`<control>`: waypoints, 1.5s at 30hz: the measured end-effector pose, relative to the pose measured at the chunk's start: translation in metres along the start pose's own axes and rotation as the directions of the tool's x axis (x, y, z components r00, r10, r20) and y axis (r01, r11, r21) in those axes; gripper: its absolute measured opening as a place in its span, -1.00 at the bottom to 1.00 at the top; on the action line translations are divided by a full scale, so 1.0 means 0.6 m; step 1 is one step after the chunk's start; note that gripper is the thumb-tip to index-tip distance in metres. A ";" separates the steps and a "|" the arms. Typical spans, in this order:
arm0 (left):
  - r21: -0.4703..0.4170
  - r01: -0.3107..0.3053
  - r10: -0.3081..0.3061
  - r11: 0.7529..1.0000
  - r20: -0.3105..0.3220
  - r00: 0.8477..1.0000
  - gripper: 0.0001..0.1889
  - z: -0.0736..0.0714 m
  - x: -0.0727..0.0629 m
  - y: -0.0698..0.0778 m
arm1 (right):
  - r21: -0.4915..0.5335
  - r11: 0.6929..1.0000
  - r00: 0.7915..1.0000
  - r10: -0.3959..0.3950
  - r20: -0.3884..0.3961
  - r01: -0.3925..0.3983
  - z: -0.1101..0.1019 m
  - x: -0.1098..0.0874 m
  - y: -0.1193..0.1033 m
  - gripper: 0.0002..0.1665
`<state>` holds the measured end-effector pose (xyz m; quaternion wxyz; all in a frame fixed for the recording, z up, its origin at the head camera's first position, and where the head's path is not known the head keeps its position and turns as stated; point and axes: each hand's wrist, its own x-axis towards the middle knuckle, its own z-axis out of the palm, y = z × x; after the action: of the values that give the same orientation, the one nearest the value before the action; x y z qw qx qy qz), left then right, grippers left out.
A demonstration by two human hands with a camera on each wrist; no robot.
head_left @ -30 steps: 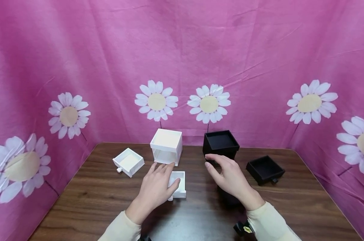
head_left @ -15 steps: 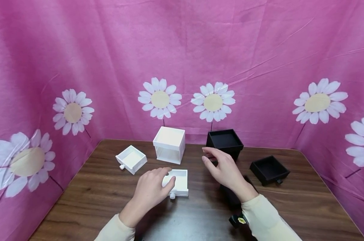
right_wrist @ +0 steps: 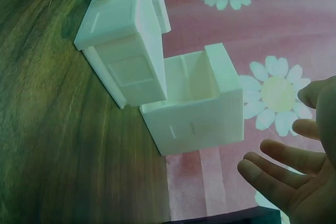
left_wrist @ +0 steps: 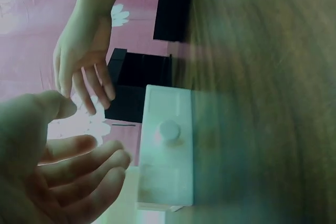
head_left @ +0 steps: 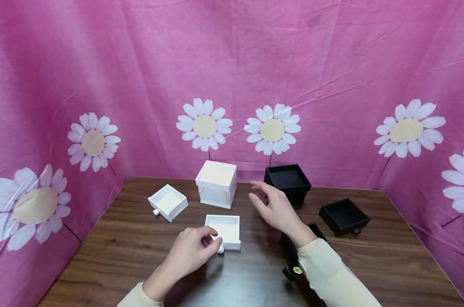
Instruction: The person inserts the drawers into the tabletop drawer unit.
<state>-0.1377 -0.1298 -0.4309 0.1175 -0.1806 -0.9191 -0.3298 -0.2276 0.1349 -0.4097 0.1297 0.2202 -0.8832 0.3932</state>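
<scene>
both grips, left hand [head_left: 189,250] and right hand [head_left: 277,209], are loosely parted, empty; white drawer [head_left: 230,229] lies at six o'clock from white box [head_left: 216,183]; best pinch its knob [head_left: 221,250] squarely.

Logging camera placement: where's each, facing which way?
Head: worn there, facing forward and down at the table; left hand, right hand, sleeves show.
Left wrist: worn there, facing forward-right at a white drawer; both hands show.
Right wrist: worn there, facing forward-left at that drawer and white box; right hand shows.
Both wrist views share that drawer.
</scene>
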 end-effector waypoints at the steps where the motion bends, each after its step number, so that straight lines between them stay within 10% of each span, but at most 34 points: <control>1: -0.020 0.011 -0.010 1.000 0.025 1.000 -0.90 0.000 -0.002 -0.001 | -0.001 1.000 1.000 0.001 0.000 -0.001 0.003 0.003 -0.001 -0.47; 29: -0.115 0.145 -0.115 0.983 0.235 0.965 -0.84 0.027 -0.028 -0.032 | 0.144 0.975 0.981 0.155 0.120 -0.172 0.060 0.065 0.017 -0.33; 37: -0.326 0.320 -0.203 0.889 0.347 0.916 -0.78 0.034 -0.029 -0.044 | 0.198 0.968 0.983 0.133 0.123 -0.156 0.087 0.087 0.028 -0.34; 45: -0.371 0.371 -0.232 0.851 0.368 0.900 -0.74 0.046 -0.027 -0.047 | 0.192 0.964 0.981 0.168 0.098 -0.184 0.104 0.100 0.035 -0.34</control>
<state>-0.1369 -0.1364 -0.4731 -0.1249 -0.1033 -0.8465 -0.5071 -0.2937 0.0829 -0.4398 0.0354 0.1685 -0.8598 0.4807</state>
